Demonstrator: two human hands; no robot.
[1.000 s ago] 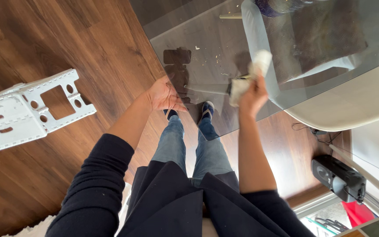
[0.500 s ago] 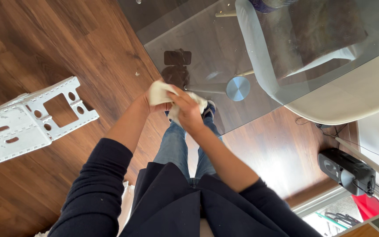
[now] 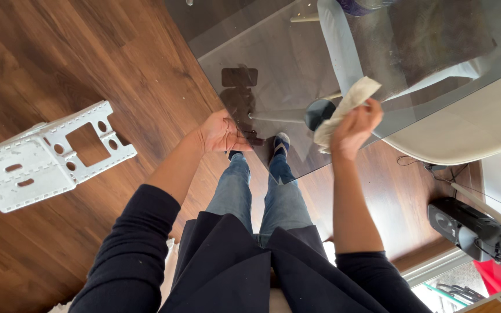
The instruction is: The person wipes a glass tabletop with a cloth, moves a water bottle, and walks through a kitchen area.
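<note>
Standing at the corner of the glass table point(image 3: 273, 64), cloth point(image 3: 343, 110) in my right hand point(image 3: 355, 128).

My right hand is clenched around a crumpled pale cloth, raised above the near edge of the glass table; the free end of the cloth points up and away over the glass. My left hand point(image 3: 221, 132) is released, palm up and cupped, holding nothing, right at the table's corner. Below, my jeans and shoes show through the glass. A white plastic stool point(image 3: 47, 156) lies tipped on the wood floor point(image 3: 59, 58), well apart to my left. A beige chair point(image 3: 471, 122) sits under the table.
</note>
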